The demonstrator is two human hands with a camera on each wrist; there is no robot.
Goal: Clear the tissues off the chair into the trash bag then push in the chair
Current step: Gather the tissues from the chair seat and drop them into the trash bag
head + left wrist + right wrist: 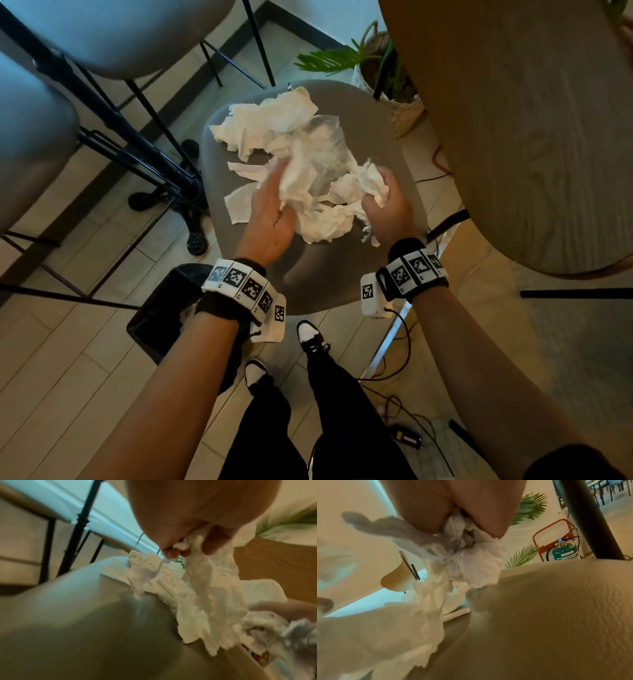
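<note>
Tissues (274, 126) lie piled on the chair (373, 113) seat. Left hand (270, 212) grabs one bunch, right hand (385, 202) squeezes another. Black trash bag (161, 315) sits on the floor at seven o'clock, nearer the left hand.

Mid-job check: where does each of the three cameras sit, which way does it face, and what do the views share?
Head: worn on the head, looking down at the grey chair seat, crumpled white tissues, black trash bag; both forearms, legs and shoes show.
Left wrist: looks along the left hand, which grips tissue above the seat.
Right wrist: looks along the right hand, which pinches tissue; a green fire extinguisher stands beyond.
Shared: all three show the tissues, the seat and a green potted plant.
</note>
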